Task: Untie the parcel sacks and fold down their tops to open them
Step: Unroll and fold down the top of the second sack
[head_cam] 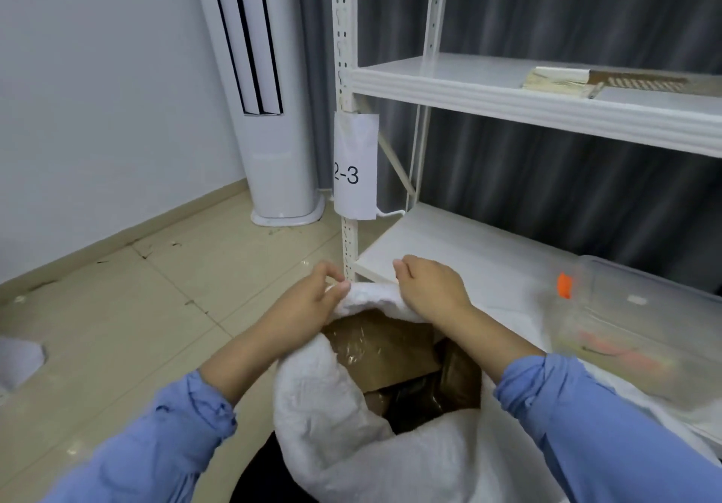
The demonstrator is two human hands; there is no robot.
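The fingers (332,280) of the left hand (308,299) are curled and pinch the far edge of the white sack (332,416). The fingers of the right hand (426,287) are bent tight over the same edge, a bit to the right. Both hands hold the sack's rim up near the shelf post. Blue sleeves (156,436) cover both arms up to the wrists.

On the far left the floor (117,307) has pale tiles. A tall white air cooler (269,112) stands in the corner. Next comes the white shelf rack (508,100). A paper label (355,166) is wrapped on its post and reads "2-3".

The sack sits low in the middle, on the floor just in front of the rack. Its mouth is open and its top is rolled down. Brown parcels (390,350) wrapped in shiny tape lie inside. On the right a clear plastic box (640,319) with an orange clip (564,285) rests on the low shelf.
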